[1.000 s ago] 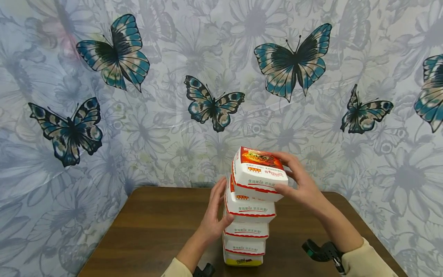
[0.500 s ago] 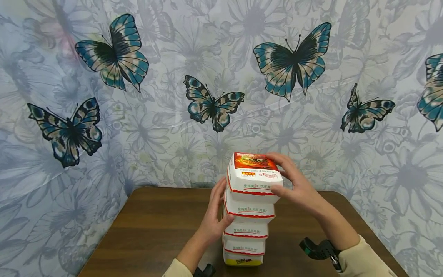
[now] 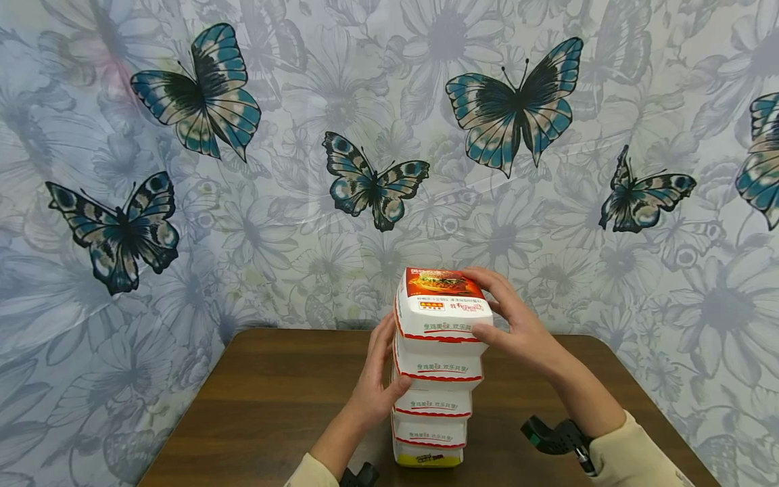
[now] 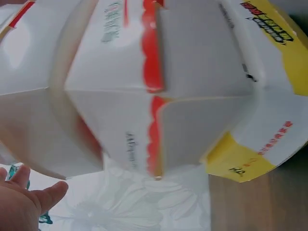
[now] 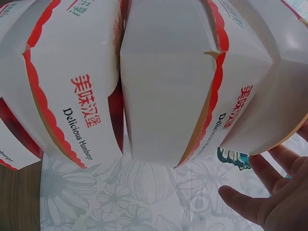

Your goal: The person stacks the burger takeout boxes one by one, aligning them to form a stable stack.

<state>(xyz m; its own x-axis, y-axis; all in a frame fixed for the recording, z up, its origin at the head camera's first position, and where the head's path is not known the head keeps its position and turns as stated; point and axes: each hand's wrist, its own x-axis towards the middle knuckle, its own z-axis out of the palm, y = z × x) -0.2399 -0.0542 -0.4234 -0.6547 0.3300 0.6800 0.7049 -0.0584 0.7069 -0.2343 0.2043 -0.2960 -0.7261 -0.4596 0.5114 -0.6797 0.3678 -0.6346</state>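
A stack of several white cardboard hamburger boxes (image 3: 443,366) with red scalloped edges rises from the table. The lowest box (image 3: 429,458) has a yellow base. On top is a box (image 3: 456,326) with a burger picture on its lid; my right hand (image 3: 522,328) holds it by the right side, thumb in front, other fingers toward the back. My left hand (image 3: 374,385) lies along the left side of the upper stack, fingers extended and thumb near the front. Parts of both hands' fingers are hidden behind the boxes in the head view.
The brown wooden table (image 3: 292,399) extends on both sides of the stack. Behind it hangs a pale floral cloth (image 3: 274,270) with blue butterflies. A black wrist mount (image 3: 556,436) sits on the right forearm, and part of another shows by the left.
The right hand has brought the top box left and slightly down, so it now lines up more closely with the box below. My left hand has stayed in place.
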